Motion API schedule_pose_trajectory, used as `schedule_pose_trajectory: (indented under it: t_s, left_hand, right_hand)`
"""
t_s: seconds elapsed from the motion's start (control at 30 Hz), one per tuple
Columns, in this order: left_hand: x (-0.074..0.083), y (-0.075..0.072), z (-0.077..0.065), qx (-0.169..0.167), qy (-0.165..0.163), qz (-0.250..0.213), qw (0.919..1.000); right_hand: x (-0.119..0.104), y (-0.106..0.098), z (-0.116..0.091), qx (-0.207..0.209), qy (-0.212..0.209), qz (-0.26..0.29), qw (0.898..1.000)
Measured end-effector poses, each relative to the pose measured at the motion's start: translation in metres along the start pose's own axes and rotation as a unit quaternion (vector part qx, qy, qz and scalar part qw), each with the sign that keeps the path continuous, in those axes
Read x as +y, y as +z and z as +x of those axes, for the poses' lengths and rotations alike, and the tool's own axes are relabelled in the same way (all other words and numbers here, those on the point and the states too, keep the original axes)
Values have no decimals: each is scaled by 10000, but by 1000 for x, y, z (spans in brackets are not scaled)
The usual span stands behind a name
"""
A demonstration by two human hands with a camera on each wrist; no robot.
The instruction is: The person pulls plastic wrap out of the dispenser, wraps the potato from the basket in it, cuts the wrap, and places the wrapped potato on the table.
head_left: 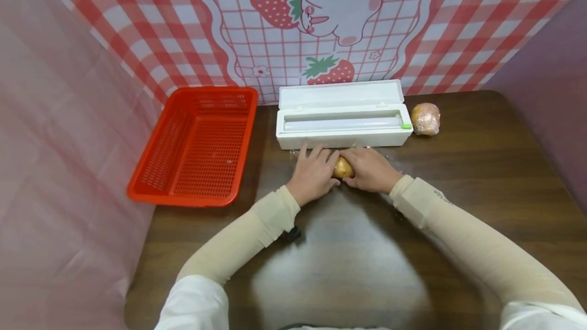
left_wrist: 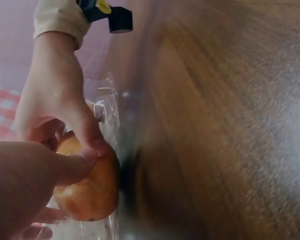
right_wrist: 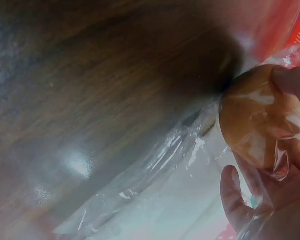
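A smooth yellow-brown roundish item, seemingly a potato [head_left: 343, 168], lies on the table just before the white box, with clear plastic film [right_wrist: 140, 182] around it. My left hand [head_left: 314, 173] holds it from the left, its thumb laid on the surface in the left wrist view. From the right, my right hand [head_left: 369, 169] grips the same potato [left_wrist: 92, 195], the two thumbs close together. Crinkled film [left_wrist: 109, 107] shows beneath and beside the fingers. In the right wrist view, film stretches over the potato [right_wrist: 255, 117]. Some fingertips are hidden.
A white film box [head_left: 346, 139] with its lid raised and a roll inside stands behind the hands. To its right sits a film-wrapped round item [head_left: 425, 119]. A red plastic basket [head_left: 249, 152] is on the left. A patterned cloth hangs behind the wooden table [head_left: 477, 167].
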State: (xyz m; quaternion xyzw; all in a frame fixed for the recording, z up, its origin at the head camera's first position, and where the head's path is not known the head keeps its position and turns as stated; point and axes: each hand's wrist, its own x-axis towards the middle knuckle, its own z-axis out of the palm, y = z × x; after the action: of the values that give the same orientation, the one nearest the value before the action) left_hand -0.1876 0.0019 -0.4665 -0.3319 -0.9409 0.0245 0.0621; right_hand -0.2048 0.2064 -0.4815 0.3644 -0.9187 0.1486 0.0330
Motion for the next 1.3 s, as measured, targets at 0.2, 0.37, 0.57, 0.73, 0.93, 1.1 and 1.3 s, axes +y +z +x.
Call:
schedule_pose_trajectory:
  t_s: [0.2,0.37,0.57,0.73,0.93,1.1,1.3]
  left_hand:
    - [6,2,-2,-139,56,24,9999]
    - [10,5,-3,-117,171,-86,9997]
    - [12,5,0,-363,277,-318,9985]
    - [10,0,7,-1005,311,-732,9917]
    - [-3,-5,21,-1748,252,-1642,9705]
    - [-14,-11,31,-2360,89,-2266,9449]
    - [-6,-14,30,-2277,49,-1038,9682]
  right_hand:
    - [-2,-2,-2,-218,329,484,9980]
    - [-2,-7,-3,-516,534,1128,9908]
    - [-1,-12,-5,-942,640,1742,9781]
    - [-9,-16,-8,-852,572,1434,9843]
    - [-45,-20,-25,-5,-136,-721,9973]
    - [-55,-11,-37,127,-310,-1348,9903]
    - [-37,-1,-36,55,-19,-1253,9921]
